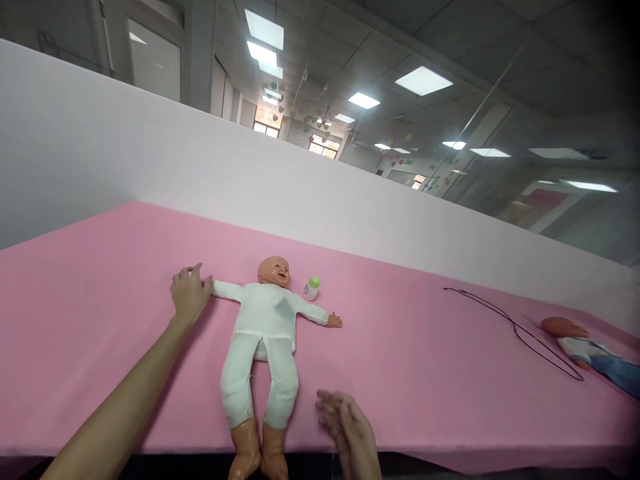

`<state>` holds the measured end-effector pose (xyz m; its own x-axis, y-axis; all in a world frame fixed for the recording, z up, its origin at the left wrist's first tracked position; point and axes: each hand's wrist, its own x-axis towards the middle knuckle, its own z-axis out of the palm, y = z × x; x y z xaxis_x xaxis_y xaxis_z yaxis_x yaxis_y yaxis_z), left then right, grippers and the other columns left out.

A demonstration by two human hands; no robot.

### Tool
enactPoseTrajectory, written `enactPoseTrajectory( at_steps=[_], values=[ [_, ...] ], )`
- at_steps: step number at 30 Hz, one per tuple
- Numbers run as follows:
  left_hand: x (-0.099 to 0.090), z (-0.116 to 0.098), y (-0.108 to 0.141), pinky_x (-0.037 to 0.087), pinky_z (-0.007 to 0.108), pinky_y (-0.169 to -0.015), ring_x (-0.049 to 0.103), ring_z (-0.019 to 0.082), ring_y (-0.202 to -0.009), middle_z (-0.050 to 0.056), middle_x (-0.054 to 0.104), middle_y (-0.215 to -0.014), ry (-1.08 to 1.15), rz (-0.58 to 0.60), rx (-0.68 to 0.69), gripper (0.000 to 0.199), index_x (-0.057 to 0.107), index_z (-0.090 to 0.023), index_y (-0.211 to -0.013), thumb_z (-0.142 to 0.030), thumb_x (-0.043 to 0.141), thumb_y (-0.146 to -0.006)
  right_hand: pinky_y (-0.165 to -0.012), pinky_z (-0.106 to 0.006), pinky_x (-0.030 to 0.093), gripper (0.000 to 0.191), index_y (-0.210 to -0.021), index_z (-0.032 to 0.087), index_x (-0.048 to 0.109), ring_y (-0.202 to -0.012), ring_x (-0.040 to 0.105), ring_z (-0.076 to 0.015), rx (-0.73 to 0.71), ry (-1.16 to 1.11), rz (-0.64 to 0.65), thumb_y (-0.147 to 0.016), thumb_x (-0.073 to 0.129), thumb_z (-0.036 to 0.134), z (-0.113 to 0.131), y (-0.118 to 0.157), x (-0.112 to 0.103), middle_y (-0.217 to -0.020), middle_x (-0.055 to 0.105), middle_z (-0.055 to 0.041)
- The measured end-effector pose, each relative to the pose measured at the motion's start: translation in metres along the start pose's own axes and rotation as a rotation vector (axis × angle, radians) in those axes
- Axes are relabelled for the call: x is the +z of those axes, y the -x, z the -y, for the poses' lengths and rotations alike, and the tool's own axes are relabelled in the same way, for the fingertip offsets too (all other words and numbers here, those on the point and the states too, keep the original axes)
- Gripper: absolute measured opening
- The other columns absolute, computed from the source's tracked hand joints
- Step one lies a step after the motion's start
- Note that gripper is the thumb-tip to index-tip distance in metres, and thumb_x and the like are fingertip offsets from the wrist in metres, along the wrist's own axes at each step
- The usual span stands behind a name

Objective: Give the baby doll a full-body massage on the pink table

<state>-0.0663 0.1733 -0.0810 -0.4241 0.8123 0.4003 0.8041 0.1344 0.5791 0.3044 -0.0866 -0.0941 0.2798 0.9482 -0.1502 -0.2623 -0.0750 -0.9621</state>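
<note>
Your left hand (190,293) sits at about 9 o'clock from the baby doll (263,320), touching the end of its outstretched arm. The fingers (193,272) curve over the end of that sleeve, but you cannot tell from this view whether they are pinching it or only resting there. Your right hand (347,427) is at about 5 o'clock from the doll, just beside its lower leg without touching it. It is blurred, with the fingers loosely together and slightly curled, and it holds nothing.

The doll lies on its back in the middle of your view on a pink-covered table (100,320). Its head points to 12 o'clock and its arms are spread wide. It wears a white suit, and its bare feet reach the table's near edge at 6 o'clock. A small bottle with a green cap (313,288) stands just beside the doll's head, at about 1 o'clock from its chest.

Farther off at 3 o'clock, a thin black cord (515,333) lies in a long loop on the pink cover. Beyond it, a second doll (575,343) in white and blue lies at the frame's edge, partly cut off. A white wall (200,160) runs along the table's far side.
</note>
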Motion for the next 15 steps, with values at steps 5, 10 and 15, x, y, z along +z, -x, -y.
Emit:
enactPoseTrajectory(
  at_steps=[5,10,15],
  values=[
    [0.015,-0.07,0.009,0.043,0.044,-0.111,0.055,0.035,-0.137,0.023,0.058,-0.15,0.329,0.214,0.143,0.078,0.039,-0.006,-0.159,-0.058,0.045,-0.101,-0.11,-0.04,0.055,0.047,-0.115,0.014,0.073,-0.12,0.073,-0.0279,0.271,-0.203,0.164,-0.09,0.077,0.053,0.044,-0.09,0.037,-0.127,0.075,-0.0191],
    [0.025,-0.131,0.019,0.047,0.048,-0.102,0.064,0.044,-0.129,0.03,0.065,-0.14,0.251,0.617,0.043,0.113,0.009,-0.002,-0.168,-0.082,0.039,-0.094,-0.095,-0.029,0.06,0.035,-0.108,0.01,0.071,-0.099,0.077,-0.0199,0.372,-0.181,0.246,-0.105,0.06,0.043,0.04,-0.164,0.096,-0.106,0.079,-0.0157],
    [0.023,-0.137,0.026,0.047,0.049,-0.099,0.065,0.046,-0.126,0.03,0.068,-0.134,0.174,0.667,0.039,0.116,0.021,-0.007,-0.166,-0.087,0.047,-0.086,-0.095,-0.03,0.06,0.031,-0.114,0.013,0.069,-0.102,0.076,-0.0207,0.245,-0.222,0.235,-0.101,0.066,0.041,0.025,-0.189,0.128,-0.11,0.079,-0.0116]
  ],
)
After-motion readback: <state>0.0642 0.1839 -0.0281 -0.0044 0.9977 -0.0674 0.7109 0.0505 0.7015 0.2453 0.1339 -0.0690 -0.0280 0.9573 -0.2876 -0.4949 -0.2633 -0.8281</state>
